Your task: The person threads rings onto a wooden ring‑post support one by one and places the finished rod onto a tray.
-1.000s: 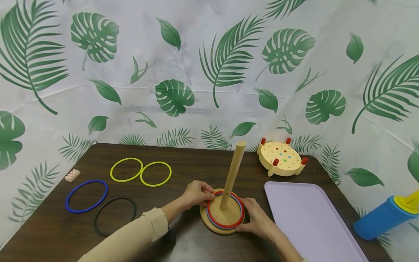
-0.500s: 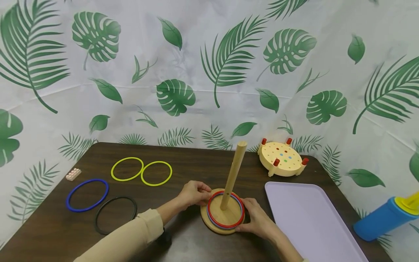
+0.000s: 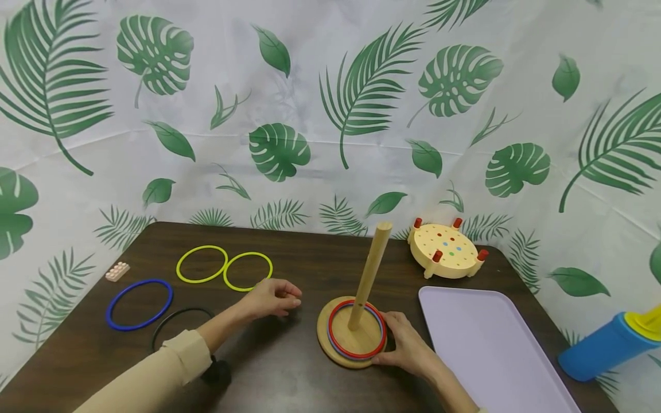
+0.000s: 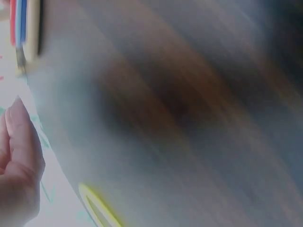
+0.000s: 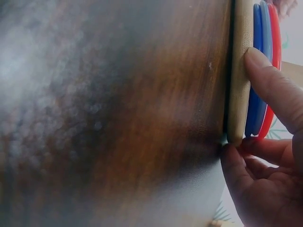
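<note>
In the head view a wooden ring-toss stand (image 3: 322, 338) has a tall slanting-looking post (image 3: 373, 264). A red ring (image 5: 275, 47) lies on top of blue rings (image 5: 258, 28) around the post, on the base. My right hand (image 3: 408, 347) holds the stand's right edge, thumb on the base rim and fingertips at its edge beside the rings. Away from the stand, my left hand (image 3: 269, 298) hovers over the table with loosely bent fingers and nothing in them. It is near the right one of two yellow rings (image 3: 250, 253), partly overlapping it in view.
A blue ring (image 3: 139, 281) and a black ring (image 3: 188, 310), partly behind the left sleeve, lie at left. Beyond them is a pink block (image 3: 117, 271). A lilac tray (image 3: 480, 338), a cream pegged drum toy (image 3: 444, 246) and a blue-and-yellow pump (image 3: 604, 347) stand at right.
My left hand has let go of the stand's left side and moved left toward the yellow rings. My right hand stays at the base; the rings on the stand have not moved.
</note>
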Demonstrator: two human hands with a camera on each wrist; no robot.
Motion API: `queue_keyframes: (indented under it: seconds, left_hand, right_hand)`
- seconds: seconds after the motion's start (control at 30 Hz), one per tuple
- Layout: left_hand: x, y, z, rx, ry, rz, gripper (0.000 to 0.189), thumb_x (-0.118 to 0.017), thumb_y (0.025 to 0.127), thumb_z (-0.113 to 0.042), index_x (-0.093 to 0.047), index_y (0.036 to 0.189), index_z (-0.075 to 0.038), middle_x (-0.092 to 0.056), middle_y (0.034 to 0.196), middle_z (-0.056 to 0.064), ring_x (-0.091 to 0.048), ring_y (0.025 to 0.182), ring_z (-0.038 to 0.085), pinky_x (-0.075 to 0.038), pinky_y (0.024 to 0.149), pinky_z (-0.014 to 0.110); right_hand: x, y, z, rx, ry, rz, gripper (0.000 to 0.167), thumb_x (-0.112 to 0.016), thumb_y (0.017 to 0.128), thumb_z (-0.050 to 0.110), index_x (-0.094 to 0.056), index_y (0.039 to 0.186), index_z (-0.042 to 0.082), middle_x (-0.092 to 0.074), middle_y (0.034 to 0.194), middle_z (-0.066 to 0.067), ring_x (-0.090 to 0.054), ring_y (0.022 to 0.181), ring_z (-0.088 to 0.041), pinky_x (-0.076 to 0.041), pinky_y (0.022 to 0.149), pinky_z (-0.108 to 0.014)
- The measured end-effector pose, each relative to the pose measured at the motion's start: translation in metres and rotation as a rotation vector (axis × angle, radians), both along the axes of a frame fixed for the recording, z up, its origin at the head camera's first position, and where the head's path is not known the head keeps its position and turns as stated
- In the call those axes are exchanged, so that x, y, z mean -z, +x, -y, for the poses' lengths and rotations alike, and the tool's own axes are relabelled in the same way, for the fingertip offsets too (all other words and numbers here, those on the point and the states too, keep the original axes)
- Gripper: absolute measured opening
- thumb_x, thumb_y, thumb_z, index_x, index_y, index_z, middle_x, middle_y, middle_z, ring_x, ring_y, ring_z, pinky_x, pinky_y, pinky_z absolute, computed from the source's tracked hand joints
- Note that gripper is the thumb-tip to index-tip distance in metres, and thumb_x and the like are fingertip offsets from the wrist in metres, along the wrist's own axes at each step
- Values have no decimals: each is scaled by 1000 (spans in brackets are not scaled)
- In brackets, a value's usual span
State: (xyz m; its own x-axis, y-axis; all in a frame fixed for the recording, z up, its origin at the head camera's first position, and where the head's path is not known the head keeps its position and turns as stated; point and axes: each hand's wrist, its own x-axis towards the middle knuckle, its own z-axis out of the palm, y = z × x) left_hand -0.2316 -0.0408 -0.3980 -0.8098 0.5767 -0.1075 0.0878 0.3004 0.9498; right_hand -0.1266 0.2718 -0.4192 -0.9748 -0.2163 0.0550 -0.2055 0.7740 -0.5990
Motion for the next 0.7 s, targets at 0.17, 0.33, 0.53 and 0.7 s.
queue_keyframes:
  seconds: [0.17, 0.33, 0.53, 0.7]
  left_hand:
    - [-2, -9, 41, -25, -90, -63, 33, -67, 87, -15, -60, 110, 8, -65, 93, 10, -64, 90, 27, -57, 75, 38]
    - [-2, -16, 84, -68, -210, -143, 28, -68, 86, -15, -63, 104, 6, -67, 91, 8, -63, 81, 20, -57, 69, 31]
    - [-2, -22, 126, -67, -301, -263, 24, -69, 85, -13, -64, 100, 6, -68, 90, 9, -60, 76, 15, -52, 63, 24]
    - [-1, -24, 147, -78, -373, -329, 25, -72, 82, -14, -65, 98, 4, -69, 90, 10, -62, 81, 17, -50, 64, 22]
  right_hand:
    - [0, 0, 1, 9, 5, -6, 86, -89, 59, 27, -50, 128, -7, -49, 120, -19, -50, 113, -34, -45, 92, -51]
    - [-1, 1, 1, 6, -1, -3, 86, -89, 60, 28, -50, 128, -7, -49, 120, -19, -50, 113, -34, -44, 93, -51]
    - [-2, 0, 0, -3, 2, -9, 85, -89, 60, 28, -51, 127, -7, -49, 120, -20, -50, 113, -34, -45, 92, -51]
    - [-2, 0, 1, -4, 7, -12, 85, -89, 60, 29, -51, 127, -6, -49, 119, -19, -51, 112, -33, -45, 92, -50]
